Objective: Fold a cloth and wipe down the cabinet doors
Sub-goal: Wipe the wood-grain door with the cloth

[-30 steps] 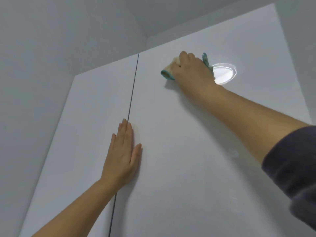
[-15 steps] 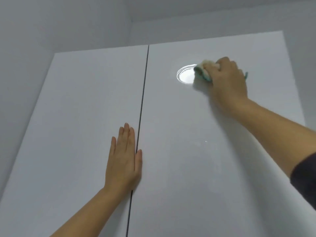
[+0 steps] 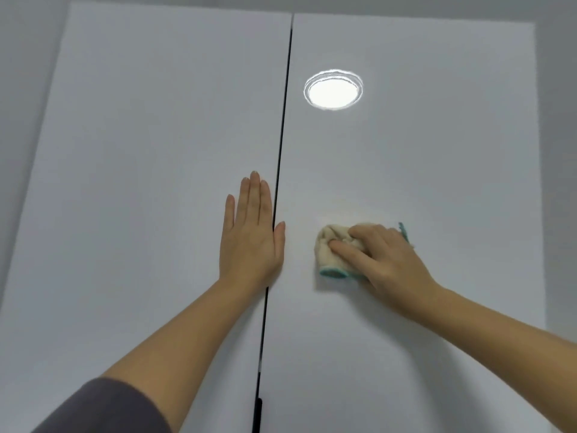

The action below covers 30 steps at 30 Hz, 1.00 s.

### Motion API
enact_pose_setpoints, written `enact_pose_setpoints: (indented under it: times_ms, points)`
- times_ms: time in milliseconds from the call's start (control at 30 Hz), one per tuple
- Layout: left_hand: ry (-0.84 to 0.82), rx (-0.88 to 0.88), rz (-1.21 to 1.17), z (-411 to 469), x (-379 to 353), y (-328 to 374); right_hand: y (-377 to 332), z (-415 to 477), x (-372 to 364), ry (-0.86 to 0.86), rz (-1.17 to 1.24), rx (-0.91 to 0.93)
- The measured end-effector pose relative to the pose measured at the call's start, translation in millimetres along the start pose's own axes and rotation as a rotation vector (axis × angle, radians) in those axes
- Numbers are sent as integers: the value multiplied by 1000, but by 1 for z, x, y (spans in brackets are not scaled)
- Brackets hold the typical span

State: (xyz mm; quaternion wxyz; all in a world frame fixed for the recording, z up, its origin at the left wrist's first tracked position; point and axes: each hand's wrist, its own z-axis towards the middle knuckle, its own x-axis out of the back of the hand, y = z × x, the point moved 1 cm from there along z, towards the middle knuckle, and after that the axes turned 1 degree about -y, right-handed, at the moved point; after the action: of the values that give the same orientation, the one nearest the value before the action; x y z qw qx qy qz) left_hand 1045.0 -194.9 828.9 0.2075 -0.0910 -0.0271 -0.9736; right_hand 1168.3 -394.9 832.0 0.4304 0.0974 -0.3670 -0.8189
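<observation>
Right hand (image 3: 387,260) grips the bunched cloth (image 3: 331,251) against the right door (image 3: 437,151), just right of the gap (image 3: 282,135); its fingers (image 3: 349,250) curl over the wad. Left hand (image 3: 249,232), fingers straight, lies flat on the left door (image 3: 140,151) beside the gap, thumb across it. Risk: the loose wad may unfold or slip under uneven pressure, leaving streaks. No brand, label or writing is legible.

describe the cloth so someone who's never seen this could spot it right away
Two tall white cabinet doors fill the view, split by a dark vertical gap. On the right door, below the bright round light reflection, the right hand holds a bunched cloth against the panel. It is the only soft thing there: cream, fuzzy, with a teal edge.
</observation>
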Motion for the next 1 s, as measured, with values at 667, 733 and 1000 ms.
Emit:
enact_pose_setpoints:
  times_ms: [667, 733, 1000]
  points:
    - [44, -22, -8, -1, -2, -2, 128, 49, 41, 386, -177, -1057]
    - [39, -29, -28, -1, -2, -1, 106, 54, 34, 366, -157, -1048]
    - [59, -277, 0, 0, 11, -43, -19, 46, -5, 67, -17, -237]
